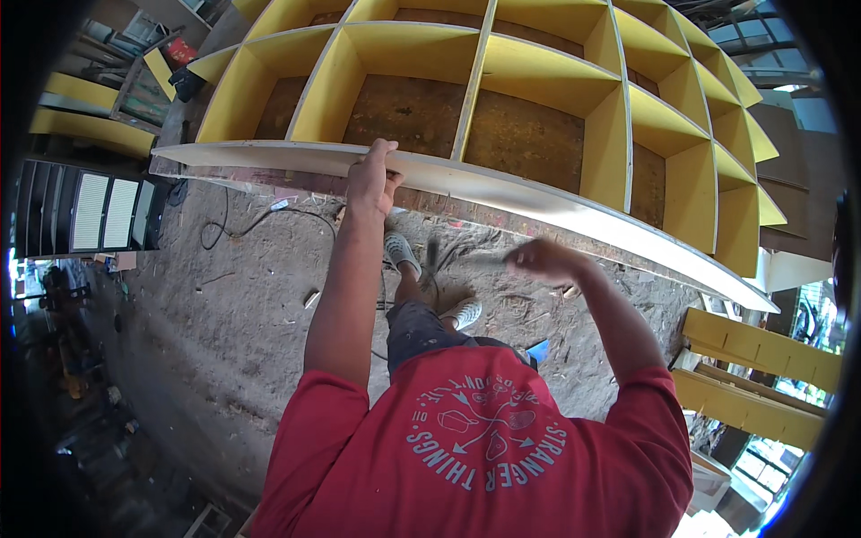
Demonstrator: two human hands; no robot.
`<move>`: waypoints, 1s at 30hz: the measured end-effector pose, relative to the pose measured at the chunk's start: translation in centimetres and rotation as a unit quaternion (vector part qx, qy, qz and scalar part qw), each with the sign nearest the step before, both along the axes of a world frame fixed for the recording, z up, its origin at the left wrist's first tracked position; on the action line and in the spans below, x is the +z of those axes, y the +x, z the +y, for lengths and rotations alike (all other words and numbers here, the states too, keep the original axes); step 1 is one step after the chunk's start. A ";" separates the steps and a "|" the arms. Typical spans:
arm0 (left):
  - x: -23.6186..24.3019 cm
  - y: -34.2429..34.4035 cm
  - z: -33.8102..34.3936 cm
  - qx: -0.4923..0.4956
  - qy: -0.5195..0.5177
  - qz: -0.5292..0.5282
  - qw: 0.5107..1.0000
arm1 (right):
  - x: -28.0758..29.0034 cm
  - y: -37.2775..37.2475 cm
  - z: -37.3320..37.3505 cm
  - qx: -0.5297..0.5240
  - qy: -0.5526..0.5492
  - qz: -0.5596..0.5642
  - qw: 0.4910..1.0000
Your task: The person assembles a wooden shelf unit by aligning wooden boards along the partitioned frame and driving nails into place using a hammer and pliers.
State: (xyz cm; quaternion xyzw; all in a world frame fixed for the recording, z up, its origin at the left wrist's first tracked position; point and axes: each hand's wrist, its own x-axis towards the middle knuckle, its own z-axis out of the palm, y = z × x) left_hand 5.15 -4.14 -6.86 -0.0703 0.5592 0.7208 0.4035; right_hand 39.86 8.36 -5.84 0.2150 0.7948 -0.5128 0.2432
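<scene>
A large yellow shelf unit (538, 72) with several square compartments lies in front of me, and a pale edge board (502, 190) runs along its near side. My left hand (372, 175) presses on that board, fingers curled over its top edge. My right hand (538, 258) is lower and to the right, below the board, closed around a blurred hammer (466, 260) whose head points left. My feet in light shoes (401, 251) stand on the dirt floor under the board.
Dusty floor (242, 305) with a black cable (224, 229) and wood scraps. Yellow boards (762, 345) lie at the right, more yellow panels (90, 130) and a dark louvred cabinet (90, 211) at the left.
</scene>
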 end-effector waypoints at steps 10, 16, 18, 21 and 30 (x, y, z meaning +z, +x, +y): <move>0.2 0.3 0.2 0.010 -0.009 0.004 1.000 | 0.2 -0.2 1.1 0.054 -0.009 -0.004 0.998; 0.4 0.8 -0.1 -0.008 -0.002 -0.002 1.000 | 0.0 0.5 -3.0 0.172 -0.024 0.002 0.985; 0.0 0.3 0.2 -0.010 0.005 0.002 1.000 | 0.3 0.2 -2.2 0.196 -0.062 -0.013 0.979; -0.6 -0.2 0.0 -0.011 0.003 0.009 1.000 | 0.3 -0.6 1.8 0.008 0.038 0.021 0.999; 0.2 -0.1 0.4 -0.017 -0.001 0.007 1.000 | 0.1 -0.7 1.7 0.008 0.027 0.000 1.000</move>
